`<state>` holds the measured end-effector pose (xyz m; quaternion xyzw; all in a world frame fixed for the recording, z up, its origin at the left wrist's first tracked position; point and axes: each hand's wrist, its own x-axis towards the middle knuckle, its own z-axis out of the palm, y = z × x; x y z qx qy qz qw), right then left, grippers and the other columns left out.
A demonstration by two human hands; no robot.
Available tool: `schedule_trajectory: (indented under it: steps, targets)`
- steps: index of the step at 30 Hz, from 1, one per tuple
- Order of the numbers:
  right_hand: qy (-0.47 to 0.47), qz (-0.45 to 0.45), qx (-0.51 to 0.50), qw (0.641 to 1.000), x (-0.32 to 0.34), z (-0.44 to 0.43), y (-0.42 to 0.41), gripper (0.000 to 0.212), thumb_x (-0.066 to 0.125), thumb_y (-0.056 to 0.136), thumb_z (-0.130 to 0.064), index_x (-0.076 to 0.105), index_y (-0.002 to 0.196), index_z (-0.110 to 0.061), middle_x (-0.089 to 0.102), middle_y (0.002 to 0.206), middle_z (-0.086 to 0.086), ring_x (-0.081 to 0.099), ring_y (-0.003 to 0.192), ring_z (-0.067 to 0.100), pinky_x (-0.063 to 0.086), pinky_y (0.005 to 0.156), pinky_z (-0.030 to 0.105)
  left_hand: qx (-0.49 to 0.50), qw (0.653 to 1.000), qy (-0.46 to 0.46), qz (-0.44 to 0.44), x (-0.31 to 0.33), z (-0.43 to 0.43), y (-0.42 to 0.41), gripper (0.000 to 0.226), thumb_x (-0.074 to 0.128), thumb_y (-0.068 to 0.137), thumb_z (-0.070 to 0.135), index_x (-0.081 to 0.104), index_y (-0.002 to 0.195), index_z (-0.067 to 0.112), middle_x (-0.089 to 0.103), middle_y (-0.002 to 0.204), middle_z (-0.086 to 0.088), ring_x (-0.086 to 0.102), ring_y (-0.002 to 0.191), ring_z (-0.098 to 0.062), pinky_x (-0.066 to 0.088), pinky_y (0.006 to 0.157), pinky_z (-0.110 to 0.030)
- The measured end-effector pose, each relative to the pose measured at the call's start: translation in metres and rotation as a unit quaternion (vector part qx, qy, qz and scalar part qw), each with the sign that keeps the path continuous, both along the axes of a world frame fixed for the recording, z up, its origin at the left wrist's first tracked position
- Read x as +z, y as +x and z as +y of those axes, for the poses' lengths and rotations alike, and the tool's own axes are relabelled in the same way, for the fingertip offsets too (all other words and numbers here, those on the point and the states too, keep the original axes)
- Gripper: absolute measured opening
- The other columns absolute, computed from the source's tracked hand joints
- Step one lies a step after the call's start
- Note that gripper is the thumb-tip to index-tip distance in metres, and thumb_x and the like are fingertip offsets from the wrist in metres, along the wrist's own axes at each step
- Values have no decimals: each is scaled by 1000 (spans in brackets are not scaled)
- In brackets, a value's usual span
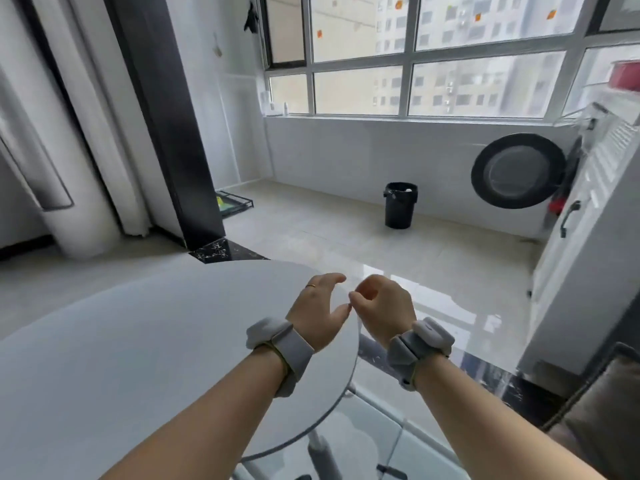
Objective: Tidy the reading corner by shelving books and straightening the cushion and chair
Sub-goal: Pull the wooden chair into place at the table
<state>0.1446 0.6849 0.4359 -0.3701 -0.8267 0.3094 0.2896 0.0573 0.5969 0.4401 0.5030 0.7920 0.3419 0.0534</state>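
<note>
Well, both hands hang side by side over the far edge of the round white table (138, 358), nearly touching each other. The left hand (318, 308) is loose, its fingers gently curved and spread from the thumb, with nothing in it (a thin ring (310, 286) shows on one finger). The right hand (381, 306) has its fingers curled in toward the thumb, and I can see nothing held between them. Each wrist wears a pale grey band. The brown cushion (602, 420) sits at the lower right edge of the room, well apart from both hands, with a dark frame along its side. Farther off, a black bin (400, 206) stands on the tiled floor below the window (450, 64), near a round dark washer door (517, 171).
</note>
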Motion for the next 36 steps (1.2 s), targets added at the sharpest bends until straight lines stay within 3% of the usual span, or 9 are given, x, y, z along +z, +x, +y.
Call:
schedule_trajectory:
  steps: [3,8,11,15,22,25,31,34,36]
  targets:
    - [1,25,-7,1000,17,-68,-53,11,59,82,-27,66,80,-18,63,75,-6,59,73,14,38,56,15,0,999,46,-20,18,-75,-56,47,58,90,19,45,135,15,47,140,-6,45,128,-20,36,105,-27]
    - [-34,77,-8,996,42,-140,-115,8,63,79,-22,68,74,-18,71,76,1,68,77,21,53,71,29,35,990,127,-52,40,-170,-117,39,59,89,16,51,127,15,53,131,-3,53,115,-15,47,99,-37]
    - [-57,96,14,994,53,-184,-160,7,63,79,-22,68,76,-18,72,80,3,69,79,22,57,77,35,78,983,149,-72,51,-230,-159,32,58,89,15,55,121,15,57,125,-3,57,108,-14,50,89,-27]
    - [-79,105,49,990,61,-227,-199,18,63,77,-22,59,61,-27,72,77,2,69,78,24,58,77,39,128,978,143,-87,61,-270,-188,25,56,91,14,58,116,14,61,120,-4,58,97,-13,41,77,-8]
    - [-76,81,141,984,54,-264,-246,13,60,77,-22,70,75,-14,71,77,2,67,80,23,55,75,34,166,973,125,-104,62,-298,-195,25,50,94,14,57,118,11,62,115,-2,58,103,-18,49,95,-34]
    - [-73,47,205,975,42,-285,-256,15,58,78,-22,71,81,-13,71,79,2,65,80,22,54,74,33,215,964,108,-111,56,-320,-196,25,47,95,11,57,118,12,62,115,-2,59,107,-21,49,97,-38]
    - [-73,-22,327,942,28,-339,-274,18,56,80,-20,69,82,-8,71,80,7,64,78,27,46,60,29,316,940,85,-101,44,-386,-195,23,52,94,15,57,116,14,61,109,3,56,95,-11,45,84,-14]
    - [-72,-35,364,928,26,-363,-278,14,55,79,-20,66,77,-11,67,75,1,61,73,23,41,55,22,346,930,83,-89,44,-416,-199,23,52,93,14,57,116,14,60,108,4,56,94,-10,43,84,-17]
    - [-56,-44,391,918,24,-388,-282,14,55,80,-19,64,76,-10,67,77,2,61,73,24,43,55,23,370,922,82,-79,43,-446,-203,24,52,93,14,57,117,14,60,109,4,56,95,-10,42,79,-9]
